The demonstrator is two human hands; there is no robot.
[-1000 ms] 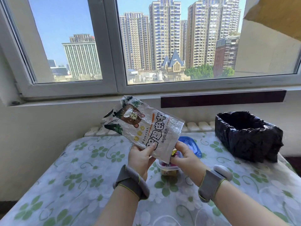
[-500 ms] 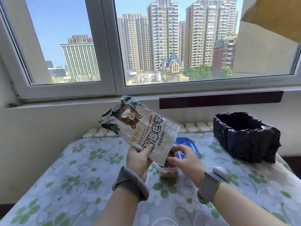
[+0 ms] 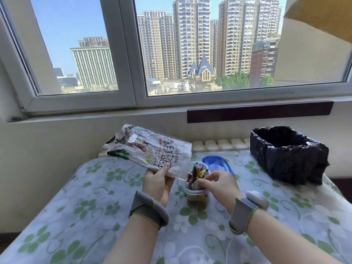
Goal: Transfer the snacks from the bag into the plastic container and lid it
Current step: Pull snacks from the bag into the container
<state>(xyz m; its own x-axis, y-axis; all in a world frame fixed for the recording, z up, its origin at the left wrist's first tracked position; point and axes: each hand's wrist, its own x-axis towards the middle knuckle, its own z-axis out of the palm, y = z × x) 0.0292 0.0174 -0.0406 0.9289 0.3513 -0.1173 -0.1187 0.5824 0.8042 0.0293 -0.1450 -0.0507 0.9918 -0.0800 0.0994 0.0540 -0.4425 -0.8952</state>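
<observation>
This is a room in a high-rise flat, a home rather than a workplace. Beyond the fingers (image 3: 204, 181) a white-framed window (image 3: 131, 54) looks out on apartment towers. Under the fingers lies a table (image 3: 76, 216) covered in a green flowered cloth. To the right of the fingers stands a bin lined with a black bag (image 3: 287, 153), and just past them a white radiator (image 3: 221, 144) sits against the wall.

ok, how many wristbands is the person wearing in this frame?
2. One grey wristband sits on the left wrist, behind the left hand holding the snack bag. The other wristband sits on the right wrist, behind the right hand at the plastic container.
</observation>
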